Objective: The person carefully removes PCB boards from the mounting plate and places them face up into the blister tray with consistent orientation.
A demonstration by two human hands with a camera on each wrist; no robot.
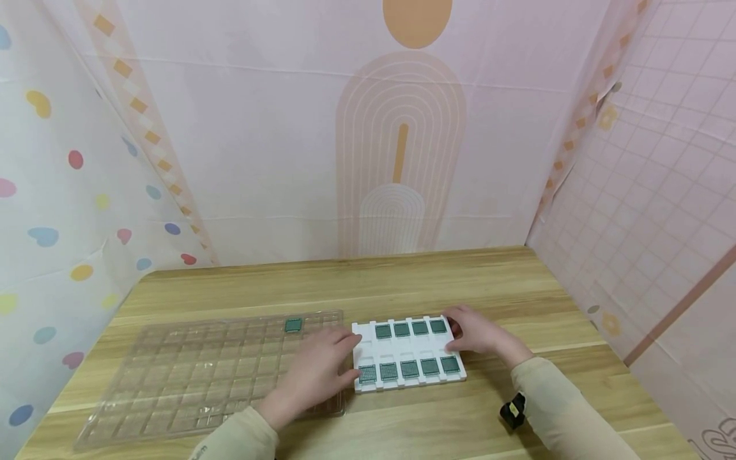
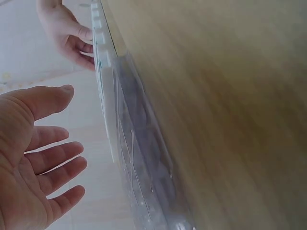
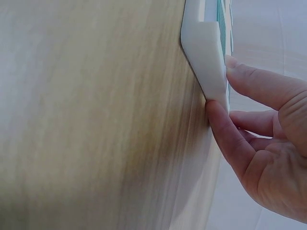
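A white tray (image 1: pixel 397 348) lies on the wooden table, with small green square chips (image 1: pixel 409 369) in two rows of pockets. The pocket at its back left corner shows bare white. My right hand (image 1: pixel 474 329) pinches the tray's right end, thumb on the top edge and a fingertip low at the side, as the right wrist view shows. At the left end is my left hand (image 1: pixel 316 367), fingers spread and relaxed; in the left wrist view its palm holds nothing. It hangs over a clear plastic tray (image 1: pixel 201 367), where one green chip (image 1: pixel 293 325) sits near the back edge.
The clear tray's many shallow pockets stretch across the left of the wooden table (image 1: pixel 448 275), its right edge close beside the white tray. A small black device (image 1: pixel 513 411) is at the right sleeve's cuff. Patterned cloth (image 1: pixel 259 160) hangs behind the table and along both sides.
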